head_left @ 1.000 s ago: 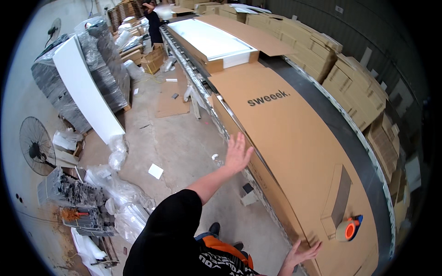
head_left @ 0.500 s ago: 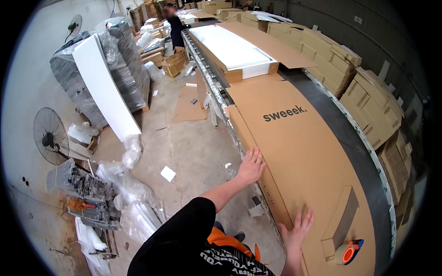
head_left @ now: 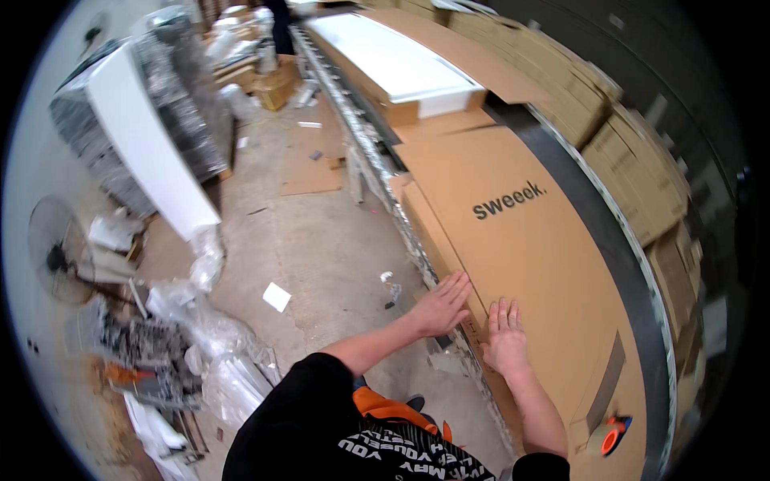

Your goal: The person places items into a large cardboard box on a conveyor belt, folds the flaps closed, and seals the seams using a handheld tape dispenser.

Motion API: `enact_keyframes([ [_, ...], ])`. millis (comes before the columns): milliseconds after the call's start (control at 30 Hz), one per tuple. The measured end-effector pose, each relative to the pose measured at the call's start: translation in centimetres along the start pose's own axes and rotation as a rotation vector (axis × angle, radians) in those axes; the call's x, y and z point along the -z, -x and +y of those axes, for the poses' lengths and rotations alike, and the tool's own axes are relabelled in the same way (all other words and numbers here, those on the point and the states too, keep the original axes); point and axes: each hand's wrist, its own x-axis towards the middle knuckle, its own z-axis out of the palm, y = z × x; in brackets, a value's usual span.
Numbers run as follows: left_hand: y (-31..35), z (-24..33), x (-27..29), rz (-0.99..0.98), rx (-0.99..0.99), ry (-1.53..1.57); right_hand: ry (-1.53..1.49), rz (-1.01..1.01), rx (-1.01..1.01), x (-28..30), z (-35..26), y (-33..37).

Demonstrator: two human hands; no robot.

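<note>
Both hands on the long carton [head_left: 553,264]. Left hand [head_left: 441,306] flattened at its near edge, fingers together, gripping nothing. Right hand [head_left: 506,345] just beside, palm down on its top panel, fingers nearly together, also empty.

Status, judged: top panel down over the carton, so closing looks mostly done. No tape visible along its near edge; sealing appears left.

Tape dispenser [head_left: 613,437] lies on the carton's near end. Beyond its far end: open carton [head_left: 403,114] with white contents, uncovered. Right of it: dark belt [head_left: 584,192], then stacked cartons [head_left: 634,168].
</note>
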Motion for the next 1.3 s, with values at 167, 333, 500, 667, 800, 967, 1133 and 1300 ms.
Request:
enact_keyframes([
  [167, 3.8, -6.9, 3.6, 0.173, -0.208, 0.076, 0.166, 0.003, -0.051, -2.1, -1.3, 0.3],
  [333, -4.1, -11.8, 7.8, 0.265, -0.199, -0.028, -0.021, -0.082, -0.123, 0.7, -2.3, 0.0],
  [500, -8.3, -15.8, 2.7, 0.405, -0.236, 0.125, -0.092, 0.059, -0.102, 1.2, -2.2, -0.6],
  [667, -8.9, -14.9, 2.6, 0.626, -0.216, 0.151, -0.865, 0.293, -0.542, -0.6, 6.9, -6.7],
  [800, -8.8, -14.0, 2.1, 0.669, -0.194, 0.177, 0.143, 0.042, -0.663, -7.1, 29.5, -20.4],
  [967, -8.5, -14.3, 1.6, 0.707, -0.154, 0.164, -0.05, 0.0, -0.751, -3.0, 32.2, -35.2],
  [1133, -9.9, -14.6, 0.4, 0.803, -0.202, 0.242, -0.147, 0.028, -1.047, -2.5, 35.3, -36.0],
  [1300, -9.2, -15.6, -1.3, 0.965, -0.21, 0.221, -0.046, 0.003, -0.938, -0.7, 31.6, -37.0],
])
